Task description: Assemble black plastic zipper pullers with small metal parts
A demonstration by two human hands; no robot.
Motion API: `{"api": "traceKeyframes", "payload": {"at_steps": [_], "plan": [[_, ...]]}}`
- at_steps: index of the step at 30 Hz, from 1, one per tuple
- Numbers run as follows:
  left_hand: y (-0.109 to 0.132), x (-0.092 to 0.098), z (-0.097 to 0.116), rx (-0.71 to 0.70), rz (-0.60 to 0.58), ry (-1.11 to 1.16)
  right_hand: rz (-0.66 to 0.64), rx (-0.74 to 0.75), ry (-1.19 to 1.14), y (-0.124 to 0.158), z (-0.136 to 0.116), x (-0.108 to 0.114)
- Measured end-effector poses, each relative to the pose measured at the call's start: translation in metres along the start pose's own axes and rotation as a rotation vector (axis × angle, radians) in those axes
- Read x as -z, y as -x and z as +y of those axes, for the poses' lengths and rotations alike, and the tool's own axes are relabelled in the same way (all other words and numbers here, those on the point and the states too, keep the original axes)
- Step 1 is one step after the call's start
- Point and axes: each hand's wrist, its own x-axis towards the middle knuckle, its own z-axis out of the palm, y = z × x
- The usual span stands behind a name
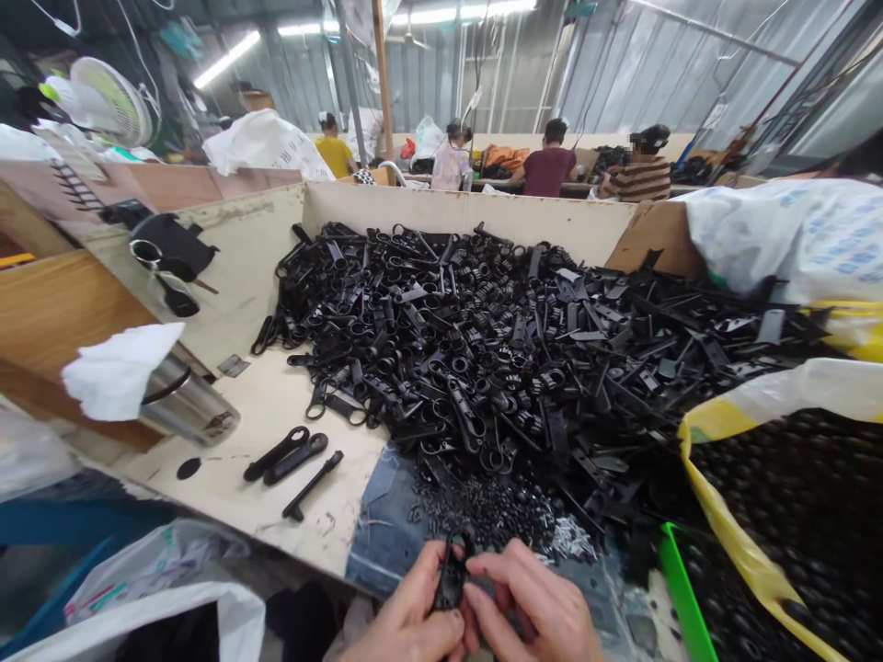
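Observation:
Both my hands are low at the front of the view. My left hand (pixel 407 607) and my right hand (pixel 531 598) pinch a black plastic zipper pull (pixel 452 575) between their fingers. Just beyond them lies a heap of small black zipper parts (pixel 483 515) on a scrap of blue denim (pixel 379 519). A large pile of black zipper pulls (pixel 483 368) fills the pale board tray (pixel 303 487). Several separate black pulls (pixel 296 458) rest on the bare board to the left of my hands.
A yellow-edged sack of round black parts (pixel 793 515) stands at the right, with a green plastic rim (pixel 682 588) near my right hand. A steel tumbler (pixel 189 409) with a white cloth lies at the left. Co-workers (pixel 548 170) sit beyond the tray's far wall (pixel 469 211).

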Motion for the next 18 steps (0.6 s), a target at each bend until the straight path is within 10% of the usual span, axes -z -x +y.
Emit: {"api": "traceKeyframes", "payload": {"at_steps": [11,18], "plan": [[-0.011,-0.003,-0.021,-0.065,0.169,-0.299,-0.042,-0.083,0.007,0.001,-0.005,-0.004],[-0.015,-0.011,-0.012,-0.230,0.067,-0.422,0.043,-0.018,0.112,0.032,0.005,-0.025]]}}
